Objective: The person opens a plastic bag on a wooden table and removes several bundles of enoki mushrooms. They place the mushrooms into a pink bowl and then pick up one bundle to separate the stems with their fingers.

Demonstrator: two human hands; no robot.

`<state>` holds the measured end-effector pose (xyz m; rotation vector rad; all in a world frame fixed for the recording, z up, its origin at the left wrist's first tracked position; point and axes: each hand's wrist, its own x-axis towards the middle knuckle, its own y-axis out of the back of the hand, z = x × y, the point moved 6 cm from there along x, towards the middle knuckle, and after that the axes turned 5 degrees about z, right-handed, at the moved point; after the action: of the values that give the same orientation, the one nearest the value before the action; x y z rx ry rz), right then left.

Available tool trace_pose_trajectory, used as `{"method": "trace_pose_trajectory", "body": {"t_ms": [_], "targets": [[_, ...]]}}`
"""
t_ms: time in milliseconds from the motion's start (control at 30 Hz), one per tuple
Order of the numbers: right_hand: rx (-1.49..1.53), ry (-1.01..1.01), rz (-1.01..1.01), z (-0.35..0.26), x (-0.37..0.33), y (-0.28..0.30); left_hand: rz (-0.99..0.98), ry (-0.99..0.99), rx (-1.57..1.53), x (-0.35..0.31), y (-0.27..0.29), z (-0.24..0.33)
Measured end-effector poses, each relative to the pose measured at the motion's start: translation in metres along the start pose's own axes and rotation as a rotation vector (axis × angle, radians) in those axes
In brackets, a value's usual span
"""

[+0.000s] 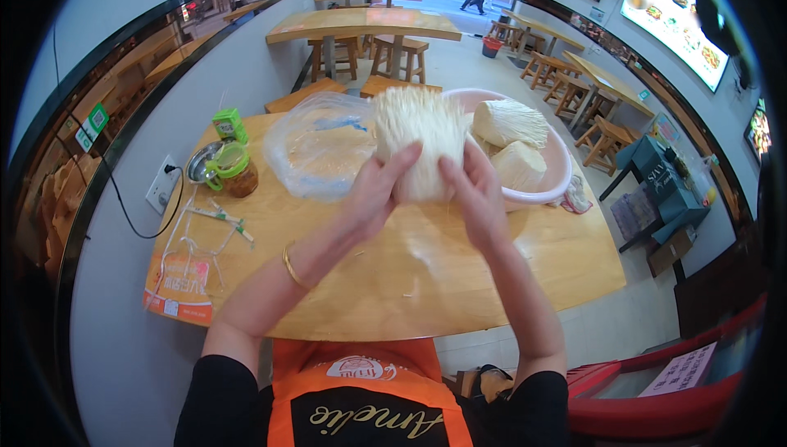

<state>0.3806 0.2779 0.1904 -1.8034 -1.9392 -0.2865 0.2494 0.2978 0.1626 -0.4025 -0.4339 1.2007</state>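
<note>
Above the wooden table [426, 275] I hold a thick, pale bundle of enoki mushrooms [418, 123] in both hands, its shaggy end tilted up and away from me and slightly blurred. My left hand [380, 189] grips its left side, thumb across the near face. My right hand [477, 193] closes on the right side, thumb also in front. The fingers behind the bundle are partly hidden. Just beyond my right hand stands a pale pink basin [561, 172] with more enoki bundles [510, 125] inside. To the left of the held bundle lies a crumpled clear plastic bag [307, 152].
At the table's left are a green-lidded jar [238, 175], a metal bowl [199, 164], a green box [230, 125], and white plastic strips [190, 242] near an orange sheet [182, 283]. A crumpled wrapper [577, 195] lies beside the basin. Stools [311, 94] stand beyond.
</note>
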Motion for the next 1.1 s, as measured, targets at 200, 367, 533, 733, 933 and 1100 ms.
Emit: {"method": "trace_pose_trajectory", "body": {"t_ms": [200, 367, 533, 733, 933, 1100], "targets": [[0.082, -0.144, 0.009, 0.020, 0.098, 0.067, 0.007, 0.004, 0.295, 0.122, -0.020, 0.011], [-1.129, -0.190, -0.094, 0.035, 0.142, 0.147, 0.088, -0.104, 1.292, 0.179, -0.004, -0.008], [-1.559, 0.061, -0.234, 0.033, 0.154, 0.173, 0.021, -0.131, 1.586, 0.185, -0.001, -0.023], [-1.736, 0.174, -0.314, 0.061, 0.172, 0.161, 0.144, -0.408, 1.516, 0.159, -0.003, -0.013], [-0.841, 0.075, 0.226, 0.019, 0.172, 0.251, 0.155, -0.558, 1.400, 0.132, 0.017, 0.004], [0.210, 0.136, 0.453, -0.007, 0.144, 0.304, 0.169, -0.689, 1.319, 0.116, 0.012, 0.018]]}}
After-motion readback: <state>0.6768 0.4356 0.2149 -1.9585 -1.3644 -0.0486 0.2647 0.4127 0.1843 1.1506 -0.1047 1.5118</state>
